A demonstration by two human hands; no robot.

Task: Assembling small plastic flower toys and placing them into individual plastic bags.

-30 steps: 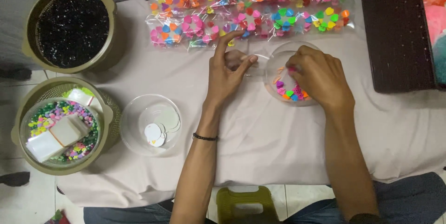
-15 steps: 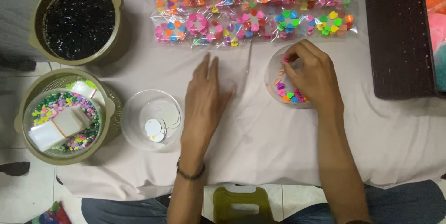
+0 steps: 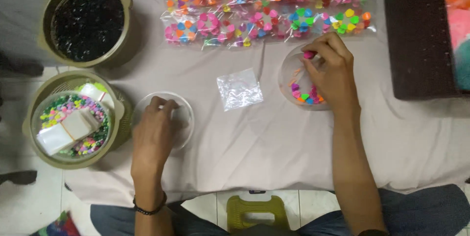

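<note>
The left hand (image 3: 154, 131) now rests inside the shallow clear plastic bowl (image 3: 185, 116) at the near left of the cloth, fingers curled down into it as if feeling for something on its bottom; whether it has anything pinched I cannot tell, since the back of the hand hides the fingertips. Half a second ago that hand lay flat on the bare cloth in the middle, and a second ago it was up by the other hand, so it has swung away to the left and down. Where it was, a small empty clear plastic bag (image 3: 239, 88) now lies flat on the pale cloth-covered table (image 3: 274, 153), between the two hands and touching neither.

The right hand (image 3: 330, 72) has stayed over the second clear plastic bowl (image 3: 289, 69), fingers narrowed on a small pink bead (image 3: 308, 55) held at the bowl's far rim; a heap of small bright heart-shaped beads (image 3: 306, 94) sits in the near part of that bowl, just under the palm.

In my judgement the bag is laid out ready and the hands have split: one gathering from each bowl.

Beyond both hands, a row of filled clear bags of coloured beads (image 3: 267, 16) lies along the far edge. Left of the left hand stand a green basket of mixed beads and white packets (image 3: 68, 123) and, further off, a green basket of black beads (image 3: 88, 21). Right of the right hand is a dark brown woven box (image 3: 421, 40)
</note>
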